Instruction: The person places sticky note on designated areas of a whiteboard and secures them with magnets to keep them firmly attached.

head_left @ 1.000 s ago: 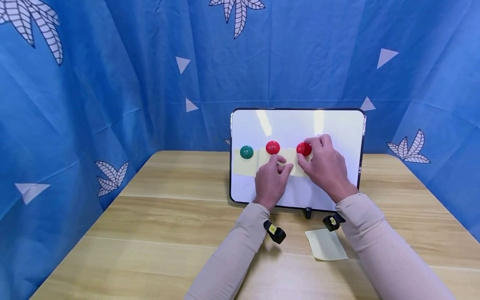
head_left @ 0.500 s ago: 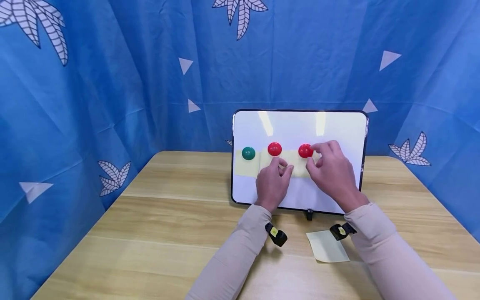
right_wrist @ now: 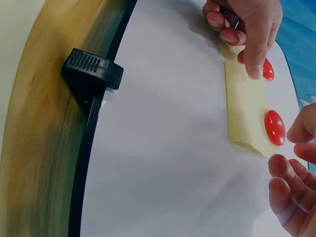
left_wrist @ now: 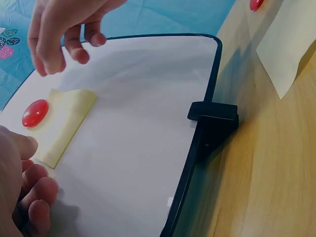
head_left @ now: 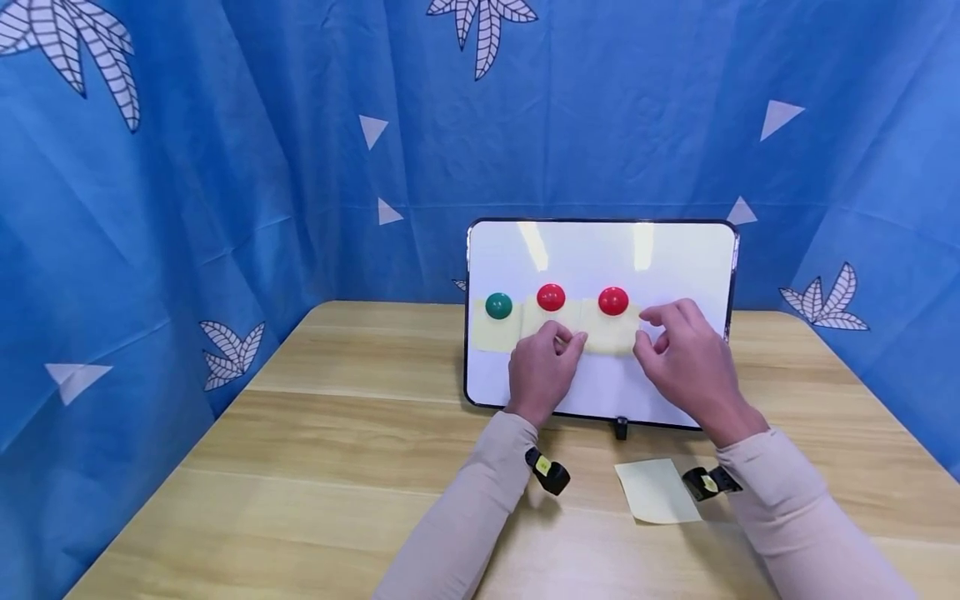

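Note:
A whiteboard (head_left: 577, 250) stands upright with three pale yellow sticky notes in a row. A green round magnet (head_left: 498, 306) sits on the left sticky note (head_left: 493, 337). One red magnet (head_left: 551, 297) is at the top of the middle note (head_left: 531, 317), another red magnet (head_left: 613, 301) at the top of the right note (head_left: 611, 335). My left hand (head_left: 543, 372) is before the middle note, fingers loosely curled, with no held thing visible. Just right of the right note, my right hand (head_left: 693, 364) has its thumb and fingers apart, holding nothing.
A loose sticky note (head_left: 657, 492) lies on the wooden table (head_left: 300, 467) by my right wrist. Close to it, a red object (left_wrist: 256, 4) is partly cut off in the left wrist view. A black clip-like foot (head_left: 621, 428) supports the board; a blue curtain (head_left: 262, 150) hangs behind.
My right hand has let go of the right red magnet and drawn away to the right and slightly down. The magnet stays on the note. The left hand has hardly moved.

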`<state>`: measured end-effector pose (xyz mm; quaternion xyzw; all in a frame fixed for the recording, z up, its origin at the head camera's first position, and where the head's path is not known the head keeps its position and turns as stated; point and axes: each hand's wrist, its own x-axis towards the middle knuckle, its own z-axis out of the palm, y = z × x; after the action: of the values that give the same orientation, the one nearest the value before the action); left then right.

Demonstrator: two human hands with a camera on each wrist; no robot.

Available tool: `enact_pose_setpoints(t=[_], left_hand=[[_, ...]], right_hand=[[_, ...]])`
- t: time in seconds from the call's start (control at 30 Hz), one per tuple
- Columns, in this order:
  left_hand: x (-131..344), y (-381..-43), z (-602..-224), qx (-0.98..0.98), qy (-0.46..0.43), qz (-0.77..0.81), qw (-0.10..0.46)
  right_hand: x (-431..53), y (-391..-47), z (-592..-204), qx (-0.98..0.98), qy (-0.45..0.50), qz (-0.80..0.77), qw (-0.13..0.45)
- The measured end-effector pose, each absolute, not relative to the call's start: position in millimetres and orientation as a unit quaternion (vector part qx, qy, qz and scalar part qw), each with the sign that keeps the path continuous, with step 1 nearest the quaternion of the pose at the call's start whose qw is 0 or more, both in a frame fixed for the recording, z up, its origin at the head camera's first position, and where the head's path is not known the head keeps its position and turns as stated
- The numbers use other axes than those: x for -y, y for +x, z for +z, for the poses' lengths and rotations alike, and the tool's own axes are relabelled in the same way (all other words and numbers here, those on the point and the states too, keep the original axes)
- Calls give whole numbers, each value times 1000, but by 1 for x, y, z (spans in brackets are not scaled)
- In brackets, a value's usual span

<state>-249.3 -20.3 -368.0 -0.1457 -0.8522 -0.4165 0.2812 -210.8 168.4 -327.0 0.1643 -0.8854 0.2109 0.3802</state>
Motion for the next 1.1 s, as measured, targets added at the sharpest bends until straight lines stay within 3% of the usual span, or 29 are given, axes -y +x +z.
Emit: enact_pose_setpoints(t=[0.87, 1.1], left_hand=[[33, -237, -379, 892, -188, -358, 203], [32, -233, -375, 904, -214, -327, 172]], right_hand=[[-188, -192, -346, 896, 184, 203, 349], [-199, -183, -346, 911, 160, 228, 304]])
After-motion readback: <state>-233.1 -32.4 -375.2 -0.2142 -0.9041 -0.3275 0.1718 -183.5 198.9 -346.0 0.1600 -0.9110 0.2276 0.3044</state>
